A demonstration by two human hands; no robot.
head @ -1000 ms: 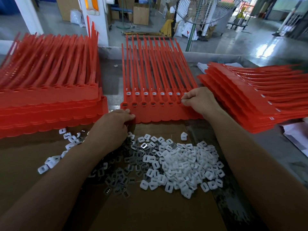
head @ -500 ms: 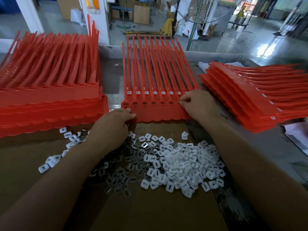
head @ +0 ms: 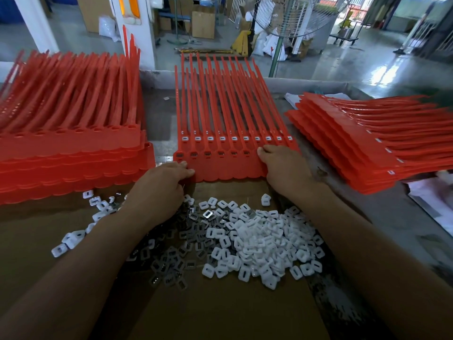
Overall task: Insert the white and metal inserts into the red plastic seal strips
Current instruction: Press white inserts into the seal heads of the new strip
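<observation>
Head view: right hand (head: 284, 170) creeps left along the front sockets of the red seal strips (head: 228, 171) lying straight ahead, fingertips (head: 261, 151) curled at the seventh. Whether they pinch an insert, we cannot tell. Left hand (head: 157, 192) still grips the near corner. Six metal inserts (head: 207, 154) are seated; we judge four left.

A fan (head: 294, 20), cardboard boxes (head: 203, 24) and a yellow pallet jack (head: 242, 42) stand behind the table (head: 382, 217).
</observation>
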